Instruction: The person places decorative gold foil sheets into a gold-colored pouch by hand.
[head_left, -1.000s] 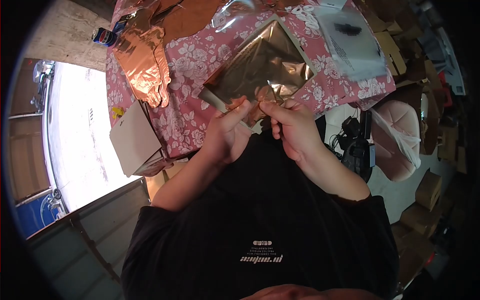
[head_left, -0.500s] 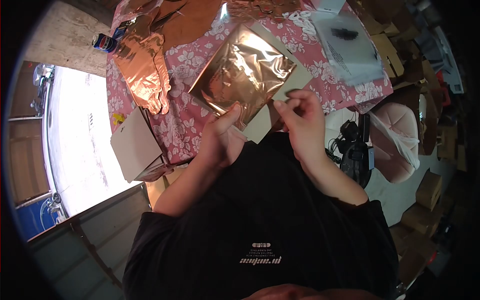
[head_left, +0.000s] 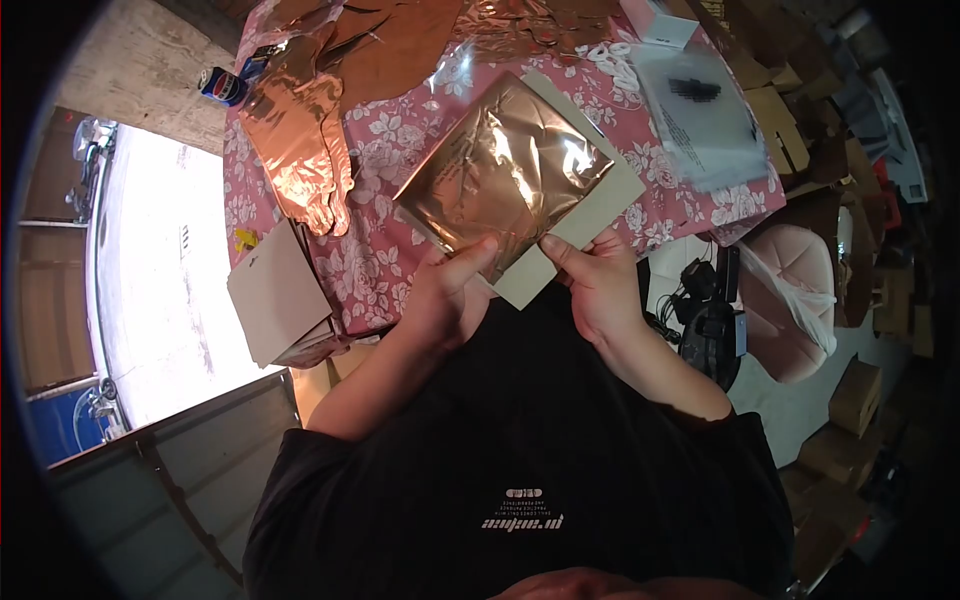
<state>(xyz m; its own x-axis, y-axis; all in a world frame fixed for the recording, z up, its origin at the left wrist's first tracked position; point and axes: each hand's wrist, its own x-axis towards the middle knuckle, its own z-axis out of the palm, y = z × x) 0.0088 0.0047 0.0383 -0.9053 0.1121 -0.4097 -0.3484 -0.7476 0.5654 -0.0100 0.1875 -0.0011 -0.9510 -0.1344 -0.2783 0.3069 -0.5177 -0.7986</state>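
Left hand [head_left: 450, 290] and right hand [head_left: 595, 280] each pinch one cardboard sheet [head_left: 590, 215] bearing one foil packet [head_left: 505, 170].

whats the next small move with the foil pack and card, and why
Probably slide the foil pack down and right until it sits square on the card backing. The left hand pinches the pack's near corner, the right hand grips the card's near edge, and a bare strip of card shows along the right side.
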